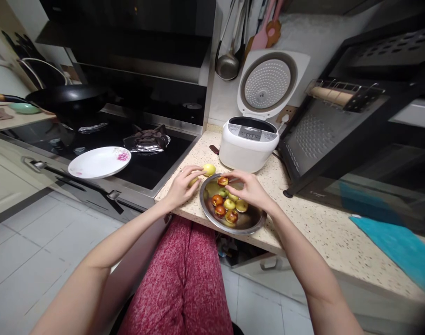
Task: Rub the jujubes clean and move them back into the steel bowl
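Observation:
A round metal bowl [249, 222] sits at the front edge of the speckled counter [313, 223] and holds several small green and red fruits [229, 204]. My left hand [181, 186] rests at the bowl's left rim with a small yellow-green fruit in its fingers. Another yellow-green fruit [209, 169] lies on the counter just beyond that hand's fingertips. My right hand [249, 187] hovers over the bowl, pinching a reddish fruit [222, 181] at its far edge.
A white rice cooker [249, 146] with its lid up stands behind the bowl. To the left are a gas hob [148, 139], a flowered white plate [99, 162] and a black wok [68, 100]. A black dish rack [338, 125] and teal cloth [401, 246] are on the right.

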`<state>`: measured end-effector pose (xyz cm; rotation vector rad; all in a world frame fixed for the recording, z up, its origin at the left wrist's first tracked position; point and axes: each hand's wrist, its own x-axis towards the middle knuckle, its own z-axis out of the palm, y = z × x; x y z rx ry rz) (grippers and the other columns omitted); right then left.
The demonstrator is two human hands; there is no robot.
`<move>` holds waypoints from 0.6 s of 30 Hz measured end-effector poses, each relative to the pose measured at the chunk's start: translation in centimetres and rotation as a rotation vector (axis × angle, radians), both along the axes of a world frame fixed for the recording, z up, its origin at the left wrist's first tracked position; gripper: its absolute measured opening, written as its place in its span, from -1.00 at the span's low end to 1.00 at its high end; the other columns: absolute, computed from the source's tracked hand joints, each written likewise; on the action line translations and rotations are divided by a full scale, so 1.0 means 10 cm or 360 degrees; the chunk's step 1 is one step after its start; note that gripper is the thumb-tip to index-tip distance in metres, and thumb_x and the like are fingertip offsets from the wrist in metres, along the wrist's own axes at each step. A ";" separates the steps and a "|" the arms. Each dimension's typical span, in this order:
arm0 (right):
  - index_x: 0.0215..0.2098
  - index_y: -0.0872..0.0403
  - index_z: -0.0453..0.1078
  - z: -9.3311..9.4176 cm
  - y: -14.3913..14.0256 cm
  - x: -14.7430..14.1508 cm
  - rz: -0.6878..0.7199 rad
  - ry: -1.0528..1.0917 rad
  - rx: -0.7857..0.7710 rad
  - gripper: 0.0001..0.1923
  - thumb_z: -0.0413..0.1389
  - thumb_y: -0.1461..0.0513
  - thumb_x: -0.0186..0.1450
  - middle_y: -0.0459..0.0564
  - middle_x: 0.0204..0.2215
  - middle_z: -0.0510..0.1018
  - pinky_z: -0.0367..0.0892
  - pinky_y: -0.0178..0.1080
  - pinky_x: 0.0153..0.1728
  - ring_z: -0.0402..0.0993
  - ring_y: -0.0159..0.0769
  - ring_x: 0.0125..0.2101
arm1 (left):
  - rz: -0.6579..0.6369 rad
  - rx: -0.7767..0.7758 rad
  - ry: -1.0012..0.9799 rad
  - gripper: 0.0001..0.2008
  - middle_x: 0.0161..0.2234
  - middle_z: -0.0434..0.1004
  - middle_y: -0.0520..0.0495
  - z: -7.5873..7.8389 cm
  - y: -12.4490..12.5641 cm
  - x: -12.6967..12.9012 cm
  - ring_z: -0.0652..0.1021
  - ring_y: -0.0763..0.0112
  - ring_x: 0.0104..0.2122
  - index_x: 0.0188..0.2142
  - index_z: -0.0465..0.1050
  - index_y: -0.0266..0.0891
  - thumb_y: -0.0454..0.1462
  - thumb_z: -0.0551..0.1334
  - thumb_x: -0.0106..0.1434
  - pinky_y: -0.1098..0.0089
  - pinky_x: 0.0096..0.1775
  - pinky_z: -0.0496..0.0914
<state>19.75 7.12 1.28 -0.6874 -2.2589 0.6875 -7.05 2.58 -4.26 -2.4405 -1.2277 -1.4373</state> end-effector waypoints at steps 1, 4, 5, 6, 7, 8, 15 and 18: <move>0.06 0.02 0.55 -0.02 0.02 0.00 0.0008 -0.0042 0.0026 -0.66 0.22 0.28 0.31 0.06 0.03 0.68 0.46 0.06 0.17 0.62 -0.09 0.04 | 0.0005 -0.0041 0.0035 -0.70 0.12 0.54 -0.20 0.00 0.01 0.00 0.54 0.16 0.14 0.15 0.50 -0.14 -0.29 0.14 0.50 0.04 0.17 0.48; 0.08 0.02 0.51 -0.08 0.05 0.00 0.0066 -0.0142 0.0063 -0.66 0.20 0.29 0.33 0.07 0.07 0.65 0.43 0.07 0.18 0.60 -0.09 0.06 | 0.0058 -0.0123 0.0133 -0.72 0.09 0.55 -0.22 -0.02 0.03 0.00 0.56 0.13 0.09 0.10 0.53 -0.19 -0.25 0.15 0.49 0.04 0.14 0.50; 0.08 0.01 0.50 -0.10 0.05 -0.01 0.0081 -0.0172 0.0069 -0.67 0.21 0.28 0.35 0.07 0.05 0.65 0.45 0.06 0.15 0.61 -0.10 0.03 | 0.0083 -0.0141 0.0148 -0.73 0.08 0.55 -0.23 -0.03 0.03 0.00 0.56 0.12 0.08 0.09 0.53 -0.20 -0.25 0.16 0.48 0.04 0.13 0.50; 0.06 0.01 0.49 -0.11 0.06 -0.01 0.0091 -0.0200 0.0072 -0.70 0.21 0.26 0.36 0.06 0.02 0.66 0.47 0.04 0.11 0.61 -0.10 -0.01 | 0.0107 -0.0155 0.0152 -0.72 0.08 0.55 -0.23 -0.04 0.03 -0.01 0.56 0.11 0.07 0.09 0.53 -0.21 -0.25 0.16 0.47 0.03 0.12 0.50; 0.05 0.01 0.47 -0.11 0.06 -0.01 0.0097 -0.0226 0.0075 -0.73 0.21 0.24 0.38 0.06 -0.02 0.66 0.49 0.02 0.07 0.61 -0.11 -0.05 | 0.0128 -0.0167 0.0151 -0.72 0.09 0.55 -0.23 -0.05 0.03 -0.01 0.56 0.10 0.07 0.08 0.53 -0.21 -0.25 0.17 0.46 0.02 0.12 0.50; 0.04 0.01 0.46 -0.12 0.05 -0.01 0.0101 -0.0249 0.0080 -0.75 0.21 0.22 0.39 0.05 -0.05 0.66 0.50 0.00 0.03 0.61 -0.12 -0.09 | 0.0145 -0.0178 0.0147 -0.72 0.09 0.55 -0.23 -0.05 0.03 -0.01 0.56 0.09 0.08 0.08 0.53 -0.21 -0.25 0.18 0.44 0.02 0.12 0.50; 0.03 -0.03 0.51 -0.10 0.05 -0.02 0.0175 -0.0341 0.0201 -0.79 0.15 0.24 0.45 0.06 0.02 0.65 0.48 0.05 0.09 0.59 -0.09 0.00 | 0.0207 -0.0257 0.0170 -0.65 0.11 0.52 -0.23 -0.09 0.04 -0.03 0.56 0.10 0.08 0.07 0.53 -0.24 -0.36 0.18 0.31 0.04 0.14 0.50; 0.12 -0.06 0.51 -0.10 0.05 -0.02 0.0273 -0.0284 0.0245 -0.72 0.12 0.23 0.48 0.05 0.10 0.61 0.44 0.07 0.17 0.55 -0.10 0.11 | 0.0241 -0.0278 0.0139 -0.65 0.11 0.53 -0.23 -0.09 0.03 -0.02 0.57 0.10 0.08 0.07 0.53 -0.24 -0.36 0.18 0.31 0.05 0.15 0.50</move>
